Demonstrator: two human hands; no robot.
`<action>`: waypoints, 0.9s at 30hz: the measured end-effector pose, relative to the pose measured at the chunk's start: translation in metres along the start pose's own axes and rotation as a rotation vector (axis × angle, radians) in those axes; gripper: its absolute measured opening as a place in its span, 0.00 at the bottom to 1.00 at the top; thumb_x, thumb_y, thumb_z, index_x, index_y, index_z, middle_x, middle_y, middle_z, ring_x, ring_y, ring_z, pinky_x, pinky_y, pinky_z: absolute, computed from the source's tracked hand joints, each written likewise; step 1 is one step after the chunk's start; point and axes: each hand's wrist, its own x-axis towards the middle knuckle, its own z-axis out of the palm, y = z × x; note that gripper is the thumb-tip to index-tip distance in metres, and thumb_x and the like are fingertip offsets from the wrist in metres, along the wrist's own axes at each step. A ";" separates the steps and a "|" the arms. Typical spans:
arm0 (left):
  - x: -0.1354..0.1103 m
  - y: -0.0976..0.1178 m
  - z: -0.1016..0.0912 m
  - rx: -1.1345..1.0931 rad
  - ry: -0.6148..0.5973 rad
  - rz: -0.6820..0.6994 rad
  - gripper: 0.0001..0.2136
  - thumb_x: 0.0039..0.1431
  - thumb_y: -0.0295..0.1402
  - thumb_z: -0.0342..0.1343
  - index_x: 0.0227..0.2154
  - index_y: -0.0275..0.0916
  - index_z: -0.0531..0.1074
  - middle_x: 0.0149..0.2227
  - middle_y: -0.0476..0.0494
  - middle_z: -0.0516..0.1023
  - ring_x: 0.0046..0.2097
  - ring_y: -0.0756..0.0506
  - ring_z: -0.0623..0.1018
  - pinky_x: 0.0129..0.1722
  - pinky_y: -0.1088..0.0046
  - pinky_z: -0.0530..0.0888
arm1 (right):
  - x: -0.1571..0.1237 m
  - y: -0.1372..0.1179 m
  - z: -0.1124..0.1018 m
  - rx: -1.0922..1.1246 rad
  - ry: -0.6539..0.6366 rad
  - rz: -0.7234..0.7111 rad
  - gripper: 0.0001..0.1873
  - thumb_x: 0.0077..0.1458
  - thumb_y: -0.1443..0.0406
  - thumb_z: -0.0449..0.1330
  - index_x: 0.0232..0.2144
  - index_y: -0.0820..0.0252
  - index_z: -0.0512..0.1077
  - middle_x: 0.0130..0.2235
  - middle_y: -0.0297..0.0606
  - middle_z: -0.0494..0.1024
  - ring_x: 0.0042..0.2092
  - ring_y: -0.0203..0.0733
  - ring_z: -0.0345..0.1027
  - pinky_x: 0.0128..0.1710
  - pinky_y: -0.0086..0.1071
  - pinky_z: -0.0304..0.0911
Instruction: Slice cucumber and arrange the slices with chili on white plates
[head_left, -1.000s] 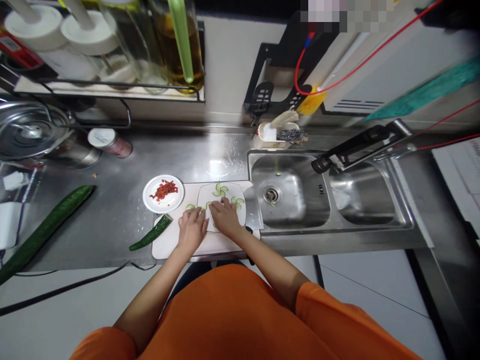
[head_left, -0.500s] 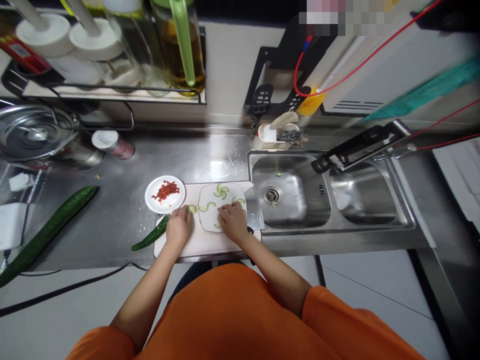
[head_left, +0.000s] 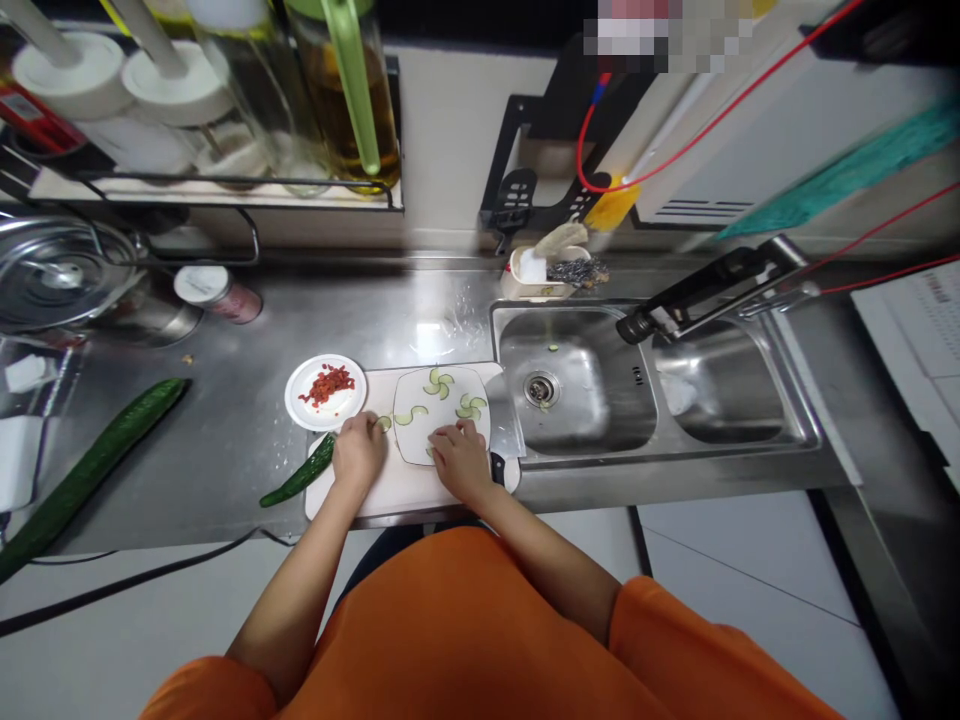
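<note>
A square white plate [head_left: 409, 440] rests on a pale cutting board [head_left: 390, 492], with thin cucumber slices arranged in pinwheels [head_left: 438, 382] on it. At the board's left side, my left hand [head_left: 358, 455] has its fingertips together on a small bunch of cucumber slices [head_left: 385, 423]. Over the plate's lower right, my right hand [head_left: 461, 465] has its fingers apart, touching down near a slice mostly hidden beneath it. A cut piece of cucumber [head_left: 300, 474] lies left of my left hand. The knife [head_left: 508, 425] lies at the board's right edge, its black handle toward me.
A round white plate of chopped red pieces [head_left: 330, 385] stands behind my left hand. A long whole cucumber [head_left: 97, 475] lies far left, near a lidded pot [head_left: 150, 310] and a can [head_left: 217, 293]. The double sink [head_left: 592, 440] is on the right.
My right hand has shifted slightly toward me and left on the plate, uncovering a pinwheel of slices at the right. My left hand stays by the slices. The whole view has shifted slightly.
</note>
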 end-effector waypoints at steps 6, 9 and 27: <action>-0.003 -0.005 -0.018 -0.271 -0.082 0.042 0.09 0.52 0.38 0.52 0.32 0.41 0.72 0.28 0.48 0.76 0.29 0.48 0.73 0.35 0.73 0.68 | 0.015 -0.004 0.000 0.103 0.006 0.014 0.14 0.59 0.63 0.52 0.45 0.51 0.72 0.47 0.39 0.74 0.51 0.49 0.53 0.39 0.37 0.56; -0.006 0.000 -0.024 -0.375 -0.132 0.118 0.09 0.51 0.39 0.54 0.31 0.41 0.73 0.25 0.50 0.75 0.27 0.50 0.70 0.32 0.76 0.67 | 0.025 -0.010 -0.001 0.185 0.041 -0.001 0.15 0.58 0.63 0.54 0.47 0.51 0.71 0.46 0.37 0.74 0.50 0.47 0.53 0.40 0.36 0.56; 0.004 0.030 -0.014 -1.119 -0.705 -0.581 0.17 0.43 0.42 0.64 0.31 0.34 0.72 0.26 0.45 0.75 0.23 0.55 0.71 0.19 0.83 0.61 | 0.023 -0.004 -0.010 0.294 0.105 -0.072 0.09 0.59 0.64 0.56 0.37 0.54 0.76 0.36 0.34 0.78 0.42 0.40 0.61 0.42 0.32 0.52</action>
